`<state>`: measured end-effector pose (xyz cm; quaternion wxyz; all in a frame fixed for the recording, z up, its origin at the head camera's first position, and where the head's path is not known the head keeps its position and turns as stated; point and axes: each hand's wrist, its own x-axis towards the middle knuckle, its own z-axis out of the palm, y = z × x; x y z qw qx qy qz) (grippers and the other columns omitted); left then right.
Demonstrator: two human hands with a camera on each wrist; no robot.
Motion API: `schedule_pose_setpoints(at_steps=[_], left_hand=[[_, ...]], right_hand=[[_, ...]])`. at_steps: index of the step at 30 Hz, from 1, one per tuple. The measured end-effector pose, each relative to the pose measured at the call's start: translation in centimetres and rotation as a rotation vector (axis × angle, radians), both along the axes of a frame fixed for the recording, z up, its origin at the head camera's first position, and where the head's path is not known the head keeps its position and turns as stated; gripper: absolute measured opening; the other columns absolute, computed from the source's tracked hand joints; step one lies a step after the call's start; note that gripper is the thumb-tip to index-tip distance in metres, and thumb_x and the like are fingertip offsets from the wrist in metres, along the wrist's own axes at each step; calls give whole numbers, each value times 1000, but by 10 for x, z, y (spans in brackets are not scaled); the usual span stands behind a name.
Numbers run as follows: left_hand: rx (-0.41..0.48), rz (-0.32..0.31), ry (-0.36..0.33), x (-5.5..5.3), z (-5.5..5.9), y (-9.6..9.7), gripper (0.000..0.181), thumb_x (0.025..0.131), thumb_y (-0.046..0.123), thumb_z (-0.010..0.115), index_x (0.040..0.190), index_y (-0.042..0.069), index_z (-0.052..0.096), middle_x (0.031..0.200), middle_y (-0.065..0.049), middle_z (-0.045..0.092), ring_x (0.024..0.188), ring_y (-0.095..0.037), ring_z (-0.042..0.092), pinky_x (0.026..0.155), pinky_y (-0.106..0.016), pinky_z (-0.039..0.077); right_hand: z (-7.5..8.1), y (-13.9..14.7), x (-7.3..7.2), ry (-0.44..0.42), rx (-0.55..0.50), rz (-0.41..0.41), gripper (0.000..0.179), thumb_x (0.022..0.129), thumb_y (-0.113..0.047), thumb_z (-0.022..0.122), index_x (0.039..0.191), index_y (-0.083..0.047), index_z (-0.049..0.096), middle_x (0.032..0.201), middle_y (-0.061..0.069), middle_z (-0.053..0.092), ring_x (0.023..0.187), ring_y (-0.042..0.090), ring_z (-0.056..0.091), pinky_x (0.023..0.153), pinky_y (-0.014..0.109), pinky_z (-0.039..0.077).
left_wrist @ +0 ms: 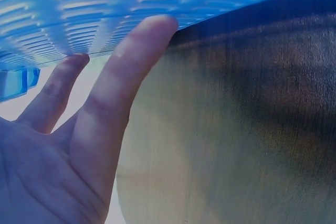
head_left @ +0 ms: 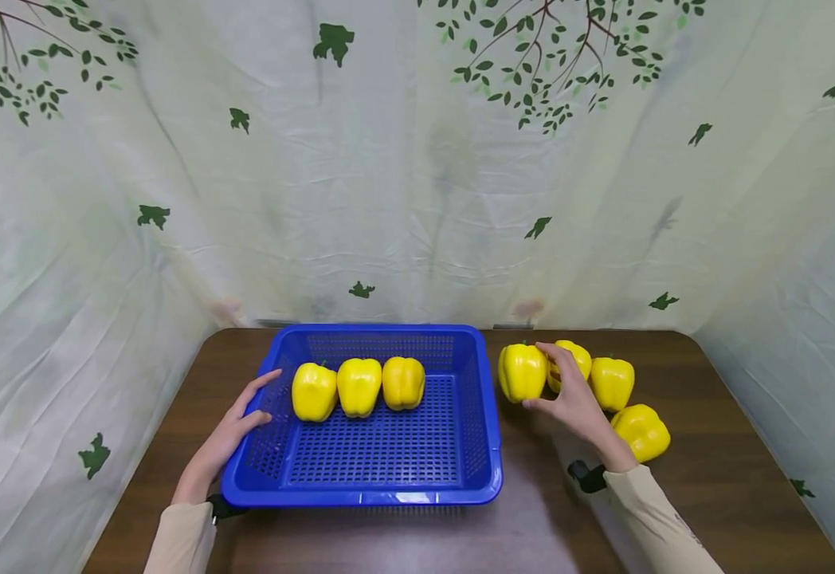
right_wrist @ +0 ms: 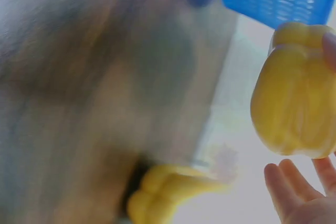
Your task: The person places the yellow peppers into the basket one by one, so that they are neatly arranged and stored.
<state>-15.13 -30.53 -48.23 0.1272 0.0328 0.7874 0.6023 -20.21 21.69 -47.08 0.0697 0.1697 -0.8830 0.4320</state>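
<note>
In the head view my right hand grips a yellow bell pepper between thumb and fingers, just right of the blue basket. The right wrist view shows this bell pepper up close, with the fingers at its lower end. My left hand is at the basket's left side, its fingers extended at the rim. Up close, straight fingers meet the slotted wall. Three more yellow bell peppers stand in a row in the basket's far half.
Three other yellow bell peppers sit on the brown table to the right, behind and beside my right hand. A pale curtain with leaf prints rises behind the table and along both sides.
</note>
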Motion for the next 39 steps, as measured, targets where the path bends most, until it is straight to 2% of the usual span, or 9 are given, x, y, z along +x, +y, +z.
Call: schedule_pose_setpoints(at_steps=[7,12,19,21,26,28,31,39], left_hand=[[10,-2,0,0,0,0,60,99,14,42,152,26,18,155,-21,4,124,-53,32,88,-61,44],[8,-8,12,0,0,0,60,99,13,42,152,25,18,155,-21,5,124,-53,32,89,-60,44],[22,-12,17,0,0,0,60,98,12,42,152,24,18,154,-22,5,124,-53,32,89,-59,45],[26,-13,19,0,0,0,60,99,12,42,152,24,18,154,-22,5,124,-53,31,89,-59,44],[21,-10,25,0,0,0,60,98,11,41,152,24,18,155,-21,4,123,-52,32,89,-57,45],[18,-7,26,-1,0,0,60,98,11,41,152,24,19,155,-21,5,123,-52,32,89,-54,45],[9,-7,31,-1,0,0,60,98,10,41,152,23,19,154,-21,5,122,-51,33,89,-51,45],[-11,-11,44,-2,0,0,60,98,10,42,152,22,20,154,-21,5,121,-51,33,89,-53,44]], right_hand=[[19,-4,4,38,-52,19,88,70,-10,85,141,-3,34,136,18,35,122,40,41,94,60,40],[32,-12,9,40,-53,28,87,70,-13,85,141,-3,35,137,18,34,121,39,41,95,60,40],[47,-29,21,42,-65,77,90,69,-10,86,142,-4,33,139,14,38,120,32,43,97,56,40],[57,-39,28,41,-83,105,89,70,-6,85,141,0,33,138,17,39,119,34,45,98,54,40],[61,-58,35,36,-96,161,89,69,-8,86,141,0,34,136,15,41,119,31,48,98,53,41],[53,-61,33,37,-91,183,90,69,-14,87,141,-4,35,136,11,41,119,27,47,98,52,41],[53,-72,35,32,-96,216,89,69,-15,87,141,-4,36,137,10,41,120,26,46,98,52,41],[55,-99,41,-4,-106,268,88,69,-13,86,141,-7,37,140,5,39,123,20,42,99,43,42]])
